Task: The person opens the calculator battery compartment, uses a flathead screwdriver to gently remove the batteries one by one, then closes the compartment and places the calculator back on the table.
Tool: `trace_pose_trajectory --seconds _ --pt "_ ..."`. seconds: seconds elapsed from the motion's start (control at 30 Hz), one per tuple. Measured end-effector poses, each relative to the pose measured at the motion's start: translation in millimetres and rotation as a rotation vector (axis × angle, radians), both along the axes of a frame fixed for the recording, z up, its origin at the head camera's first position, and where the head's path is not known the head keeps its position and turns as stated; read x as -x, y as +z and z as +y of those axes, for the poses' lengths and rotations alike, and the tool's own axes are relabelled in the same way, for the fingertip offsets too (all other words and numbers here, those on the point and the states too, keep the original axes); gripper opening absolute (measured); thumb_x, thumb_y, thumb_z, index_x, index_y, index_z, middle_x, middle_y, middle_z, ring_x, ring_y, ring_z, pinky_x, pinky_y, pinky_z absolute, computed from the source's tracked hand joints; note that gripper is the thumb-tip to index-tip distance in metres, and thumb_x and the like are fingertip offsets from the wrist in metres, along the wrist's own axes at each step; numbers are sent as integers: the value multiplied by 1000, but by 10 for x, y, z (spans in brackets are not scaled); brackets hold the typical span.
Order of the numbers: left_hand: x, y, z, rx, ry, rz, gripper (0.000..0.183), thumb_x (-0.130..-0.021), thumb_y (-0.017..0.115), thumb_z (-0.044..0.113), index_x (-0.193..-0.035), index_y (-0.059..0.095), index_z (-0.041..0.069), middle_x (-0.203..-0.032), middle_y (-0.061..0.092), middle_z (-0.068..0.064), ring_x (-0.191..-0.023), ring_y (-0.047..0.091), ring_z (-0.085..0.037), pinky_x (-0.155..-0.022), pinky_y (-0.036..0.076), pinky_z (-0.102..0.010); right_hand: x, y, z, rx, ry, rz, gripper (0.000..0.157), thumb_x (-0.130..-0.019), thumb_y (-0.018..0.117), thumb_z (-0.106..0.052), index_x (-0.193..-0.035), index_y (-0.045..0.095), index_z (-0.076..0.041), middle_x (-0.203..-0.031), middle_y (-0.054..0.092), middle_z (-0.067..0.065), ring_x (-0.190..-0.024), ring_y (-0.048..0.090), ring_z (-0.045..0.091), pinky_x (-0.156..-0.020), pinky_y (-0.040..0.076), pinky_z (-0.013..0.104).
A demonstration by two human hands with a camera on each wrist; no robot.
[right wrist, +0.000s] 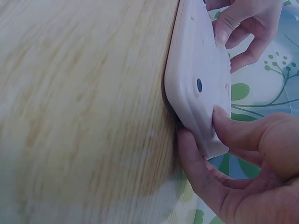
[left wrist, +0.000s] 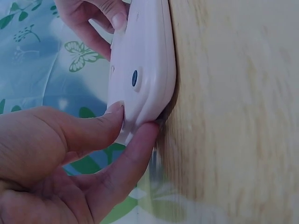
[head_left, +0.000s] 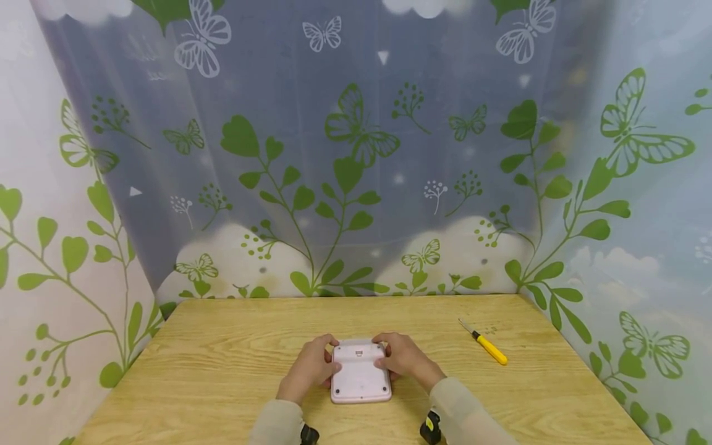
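Observation:
A pale pink calculator [head_left: 361, 378] lies underside up at the front middle of the table, with dark round feet at its corners and a small latch near its far edge. My left hand [head_left: 310, 366] grips its left side, and my right hand [head_left: 408, 357] holds the right side. In the left wrist view, the left thumb presses on the back of the calculator [left wrist: 145, 60] while a fingertip sits under its edge, close to the wood. The right wrist view shows the same hold by the right hand [right wrist: 252, 158]: thumb on top, finger at the lower rim. The face is hidden.
On the right of the wooden table [head_left: 222, 346] lies a screwdriver [head_left: 489, 347] with a yellow handle, its metal tip pointing away. Several tiny dark pieces [head_left: 491, 330] are scattered beside it. A curtain [head_left: 356, 185] printed with leaves and butterflies hangs behind the table.

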State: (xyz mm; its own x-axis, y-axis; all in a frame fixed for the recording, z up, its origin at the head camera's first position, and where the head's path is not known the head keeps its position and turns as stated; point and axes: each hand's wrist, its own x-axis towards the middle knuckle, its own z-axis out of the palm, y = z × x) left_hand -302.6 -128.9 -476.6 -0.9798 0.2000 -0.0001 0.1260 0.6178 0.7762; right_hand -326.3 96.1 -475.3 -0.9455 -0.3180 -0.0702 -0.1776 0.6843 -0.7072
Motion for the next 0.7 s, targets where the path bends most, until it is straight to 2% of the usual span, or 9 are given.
trace_pose_trajectory --seconds 0.23,0.7 --pt "3 -10 0 0 18 -7 30 -96 68 0 -125 59 0 -87 59 -13 -61 62 -20 -53 59 -31 -8 9 -15 0 2 -3 45 -93 74 -4 -137 62 -4 -83 52 8 -65 56 17 -53 59 30" --pt "-6 41 21 72 22 -17 35 -93 71 4 -126 60 -2 -87 57 -12 -59 60 -18 -49 54 -25 -20 28 -25 -8 5 -2 45 -93 73 -3 -136 62 -3 -84 52 9 -67 57 16 -54 61 31"
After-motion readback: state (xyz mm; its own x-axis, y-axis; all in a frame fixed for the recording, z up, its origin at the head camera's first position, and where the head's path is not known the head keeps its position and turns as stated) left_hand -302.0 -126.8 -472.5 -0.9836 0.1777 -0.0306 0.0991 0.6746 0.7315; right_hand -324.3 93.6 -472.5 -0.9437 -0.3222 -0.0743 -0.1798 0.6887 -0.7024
